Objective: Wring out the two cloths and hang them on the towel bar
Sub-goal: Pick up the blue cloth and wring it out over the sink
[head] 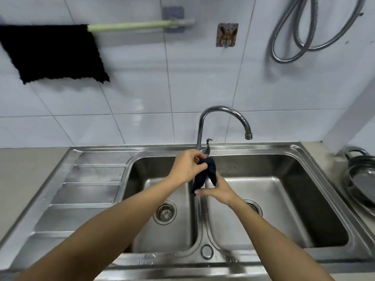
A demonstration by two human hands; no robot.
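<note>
Both my hands mid-frame over the sink (284, 157), left hand (187, 166) and right hand (220, 191) fingers gripping a dark cloth (210, 169), black cloth (52, 52) on the towel bar (129, 25) upper left

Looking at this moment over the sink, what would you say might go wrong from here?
1. The dark cloth is held by both the left hand and right hand above the divider between the basins, so wrung water may run along it rather than straight into a basin.
2. If it stays wet, it may drip on the counter on the way to the towel bar.
3. The black cloth already covers the bar's left part, so the two could bunch.
</note>
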